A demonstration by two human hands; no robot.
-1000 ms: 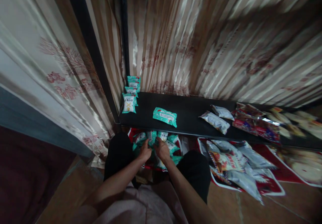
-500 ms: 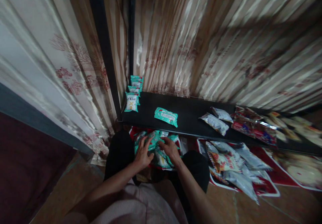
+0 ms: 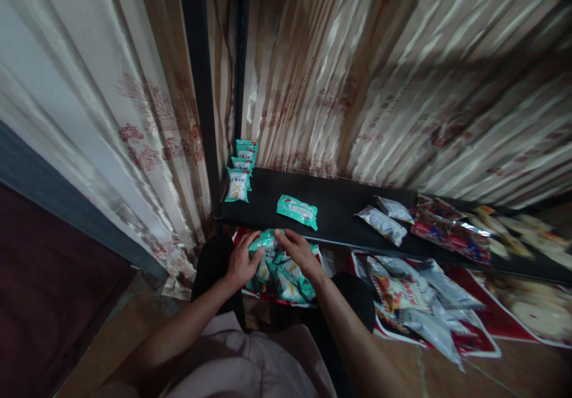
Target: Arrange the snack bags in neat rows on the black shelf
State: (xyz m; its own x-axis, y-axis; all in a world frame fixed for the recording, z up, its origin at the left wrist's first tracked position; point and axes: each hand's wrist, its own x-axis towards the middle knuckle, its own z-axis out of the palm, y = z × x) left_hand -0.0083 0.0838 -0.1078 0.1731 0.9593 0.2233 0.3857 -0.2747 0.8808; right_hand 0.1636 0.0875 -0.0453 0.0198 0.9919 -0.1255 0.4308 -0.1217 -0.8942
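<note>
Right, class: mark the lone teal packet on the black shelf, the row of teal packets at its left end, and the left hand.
lone teal packet (image 3: 297, 210): head view, wrapper middle.
row of teal packets (image 3: 238, 186): head view, front packet.
left hand (image 3: 240, 264): head view, its back.

Teal snack packets (image 3: 286, 279) — glossy, white-printed — are seen bunched into one loose heap, tilted every way, spread over most of a red-edged sheet (image 3: 268, 295).
</note>
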